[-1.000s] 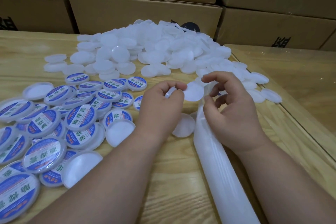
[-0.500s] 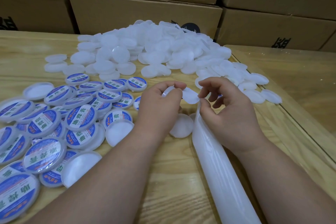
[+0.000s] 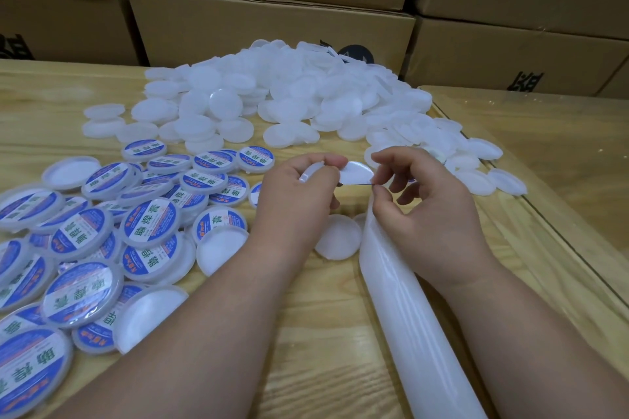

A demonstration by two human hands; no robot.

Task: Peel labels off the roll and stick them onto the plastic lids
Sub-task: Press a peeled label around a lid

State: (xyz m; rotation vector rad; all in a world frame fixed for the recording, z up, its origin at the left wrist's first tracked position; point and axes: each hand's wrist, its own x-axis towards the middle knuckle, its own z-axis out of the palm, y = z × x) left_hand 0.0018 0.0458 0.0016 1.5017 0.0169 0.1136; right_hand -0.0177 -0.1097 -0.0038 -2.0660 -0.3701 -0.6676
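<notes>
Above a wooden table (image 3: 323,367), the left hand (image 3: 292,204) grips a white lid (image 3: 311,173) while the right hand (image 3: 429,214) pinches a label (image 3: 355,173) at the lid's edge; backing strip (image 3: 408,316) trails below; labelled lids (image 3: 149,228) lie left, blank lids (image 3: 289,92) behind.

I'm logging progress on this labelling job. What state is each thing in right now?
left hand: grips a plain lid
held lid: unlabelled, tilted
right hand: pinches a label edge
backing strip: runs toward the viewer
labelled lids: piled at left
plain lids: heaped behind
boxes: closed, stacked
</notes>
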